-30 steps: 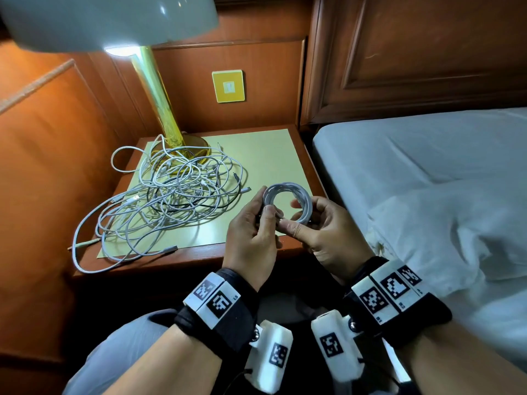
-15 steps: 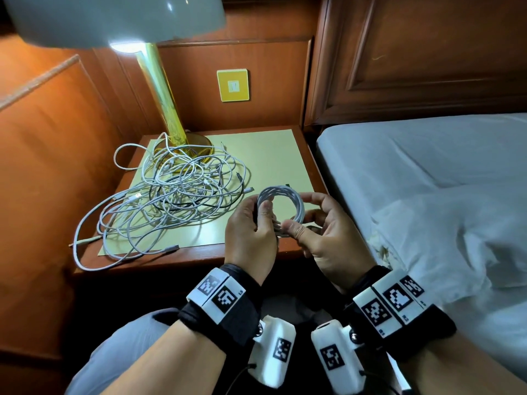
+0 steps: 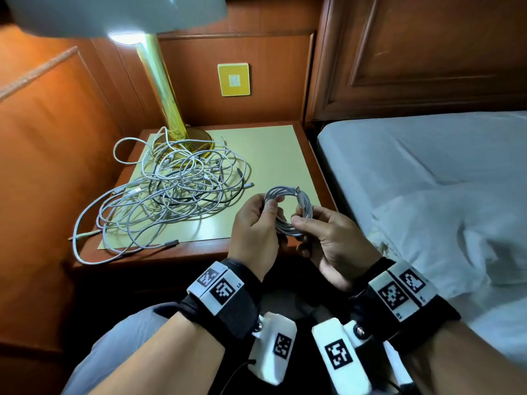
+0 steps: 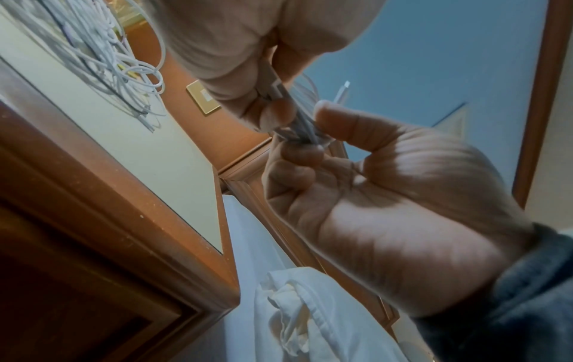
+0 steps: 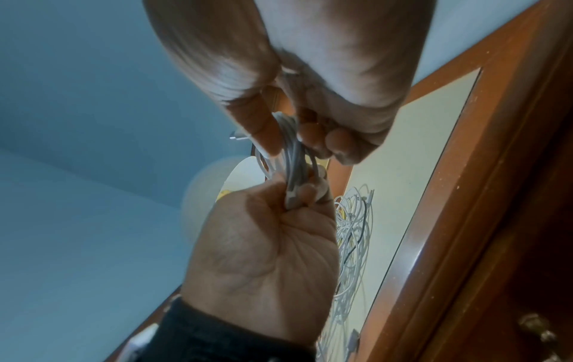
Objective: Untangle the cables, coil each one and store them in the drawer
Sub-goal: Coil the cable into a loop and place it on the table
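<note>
— Holding a small round coil of white cable (image 3: pixel 288 212) between both hands, just above the near edge of the reddish wooden nightstand (image 3: pixel 308 155). Left hand (image 3: pixel 253 226) curled round the coil's left side, thumb and fingers pinching the strands. Right hand (image 3: pixel 333 238) pinching the right side, other fingers loosely bent beneath. One plug end (image 3: pixel 298 190) poking up at the top of the loop.

— And the rest?

— Lying well to the left of the hands, beyond them: a loose tangled heap of white and black cables (image 3: pixel 171 195) on a pale yellow mat (image 3: pixel 271 155), some wrapped round the brass lamp base (image 3: pixel 196 138).

— Risks?

— Probably springing open if either pinch slackens, since nothing ties the turns. Loose plug end likely to catch and pull a turn out on the way to the drawer; drawer front not clearly seen from above.

— Any writing?

— Only square black-and-white marker tags on the wrist bands (image 3: pixel 219 289); small letters beside them too tiny to read. Yellow wall plate (image 3: pixel 233 79) unmarked as far as visible.
</note>
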